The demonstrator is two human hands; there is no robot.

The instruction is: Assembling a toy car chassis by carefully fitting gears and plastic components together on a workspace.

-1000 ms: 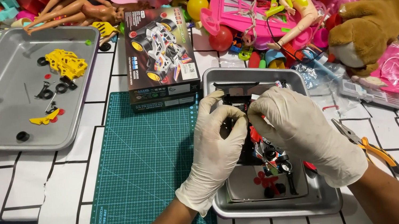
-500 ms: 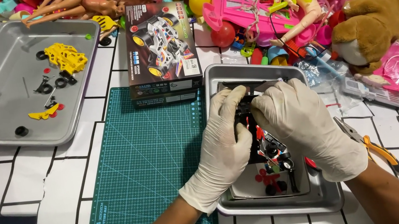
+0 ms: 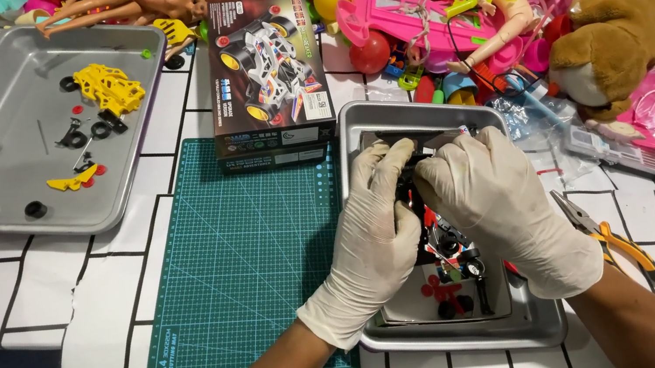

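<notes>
Both of my hands wear white gloves and meet over a small metal tray (image 3: 361, 121). My left hand (image 3: 374, 221) and my right hand (image 3: 494, 200) pinch a small black toy part (image 3: 409, 184) between their fingertips. Under the hands, loose black and red toy parts (image 3: 448, 266) lie in the tray. How the gripped part is shaped is mostly hidden by my fingers.
A green cutting mat (image 3: 233, 253) lies left of the tray, with a toy car kit box (image 3: 267, 74) above it. A larger metal tray (image 3: 3, 96) holds yellow and black parts at far left. Orange-handled pliers (image 3: 611, 238) lie right. Piled toys crowd the back.
My hands stay over the small tray with only small finger shifts; the view has drifted slightly.
</notes>
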